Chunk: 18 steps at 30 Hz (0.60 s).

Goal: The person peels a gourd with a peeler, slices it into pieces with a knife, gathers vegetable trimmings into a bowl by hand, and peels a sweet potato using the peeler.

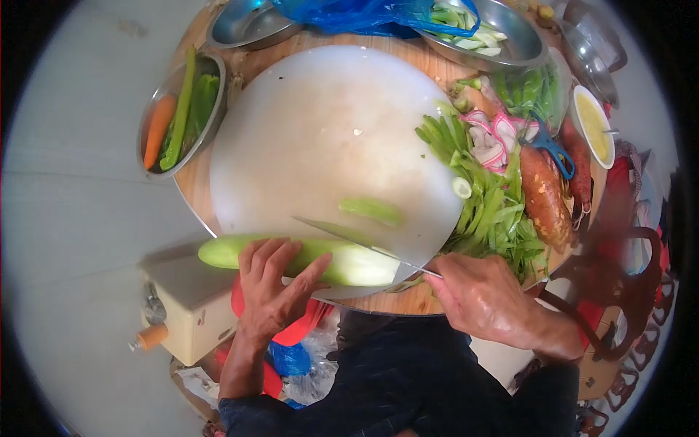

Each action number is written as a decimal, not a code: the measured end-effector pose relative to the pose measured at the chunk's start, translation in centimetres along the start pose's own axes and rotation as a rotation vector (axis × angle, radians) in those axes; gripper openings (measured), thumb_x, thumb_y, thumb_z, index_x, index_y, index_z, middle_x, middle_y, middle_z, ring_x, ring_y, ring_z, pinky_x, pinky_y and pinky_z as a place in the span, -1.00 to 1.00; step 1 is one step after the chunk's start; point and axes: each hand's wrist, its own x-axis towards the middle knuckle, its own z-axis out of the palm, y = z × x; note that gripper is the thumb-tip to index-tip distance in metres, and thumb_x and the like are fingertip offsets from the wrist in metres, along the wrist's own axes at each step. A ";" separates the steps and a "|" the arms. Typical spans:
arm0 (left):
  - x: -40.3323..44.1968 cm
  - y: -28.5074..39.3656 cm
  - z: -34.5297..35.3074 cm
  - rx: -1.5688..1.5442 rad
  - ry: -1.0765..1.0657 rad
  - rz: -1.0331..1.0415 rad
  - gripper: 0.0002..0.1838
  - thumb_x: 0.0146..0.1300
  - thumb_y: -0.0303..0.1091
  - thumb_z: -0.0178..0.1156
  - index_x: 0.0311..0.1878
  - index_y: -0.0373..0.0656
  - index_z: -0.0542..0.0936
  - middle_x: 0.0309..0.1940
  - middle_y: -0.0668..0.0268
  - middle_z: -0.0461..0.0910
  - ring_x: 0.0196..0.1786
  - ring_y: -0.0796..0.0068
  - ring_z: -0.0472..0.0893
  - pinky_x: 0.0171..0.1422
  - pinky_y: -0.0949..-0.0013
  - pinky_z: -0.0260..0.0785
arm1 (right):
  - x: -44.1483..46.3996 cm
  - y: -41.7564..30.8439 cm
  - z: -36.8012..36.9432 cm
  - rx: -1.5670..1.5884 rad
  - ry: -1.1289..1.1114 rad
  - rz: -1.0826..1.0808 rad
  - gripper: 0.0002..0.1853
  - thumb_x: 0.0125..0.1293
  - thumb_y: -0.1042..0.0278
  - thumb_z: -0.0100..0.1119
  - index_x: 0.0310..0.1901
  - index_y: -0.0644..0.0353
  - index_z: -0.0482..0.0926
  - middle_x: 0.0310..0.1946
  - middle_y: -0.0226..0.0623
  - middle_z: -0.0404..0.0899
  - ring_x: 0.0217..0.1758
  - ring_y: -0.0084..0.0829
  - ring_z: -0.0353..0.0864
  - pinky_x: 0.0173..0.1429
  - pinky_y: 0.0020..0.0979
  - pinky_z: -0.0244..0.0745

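A long, pale green gourd (353,266) lies along the near edge of the round white cutting board (320,138), its left end reaching past the rim. My left hand (275,280) presses on its middle, fingers curled over the top. In my right hand (484,295) is a knife (342,233), gripped by the handle, its blade pointing left along the gourd's upper side. The gourd's right part looks paler, as if peeled. One strip of green peel (371,210) rests on the board just beyond the blade.
A metal bowl (156,171) holds a carrot (159,131) and green vegetables. Leafy greens (484,211), sweet potatoes (545,197) and blue scissors (557,154) crowd the right side. At the back are a blue plastic bag (349,13) and a bowl of cut pieces (520,51).
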 end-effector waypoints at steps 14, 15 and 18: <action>-0.4 0.3 -0.1 -0.022 0.045 -0.014 -0.28 -0.04 -0.23 0.61 0.31 0.33 0.73 0.18 0.32 0.63 0.18 0.18 0.58 0.27 -0.02 0.35 | -1.4 -1.1 -0.6 -0.180 -0.338 0.157 -0.86 0.36 0.51 0.18 -0.14 0.41 0.52 -0.42 0.03 0.69 -0.42 0.08 0.77 -0.32 -0.04 0.71; -0.7 0.3 -0.3 -0.005 0.008 -0.015 -0.31 -0.11 -0.26 0.60 0.24 0.26 0.74 0.17 0.31 0.66 0.15 0.15 0.59 0.25 -0.06 0.36 | -1.4 -0.8 -0.6 -0.180 -0.339 0.155 -0.86 0.36 0.51 0.18 -0.14 0.41 0.52 -0.42 0.03 0.69 -0.42 0.08 0.77 -0.32 -0.04 0.71; -2.0 0.7 -0.5 0.020 -0.021 -0.021 -0.32 -0.20 -0.31 0.59 0.16 0.19 0.75 0.16 0.33 0.70 0.10 0.13 0.60 0.22 -0.09 0.36 | -1.2 -0.1 -0.5 -0.194 -0.243 0.096 -0.86 0.43 0.48 0.18 -0.15 0.41 0.52 -0.43 0.02 0.69 -0.41 0.10 0.77 -0.32 -0.01 0.69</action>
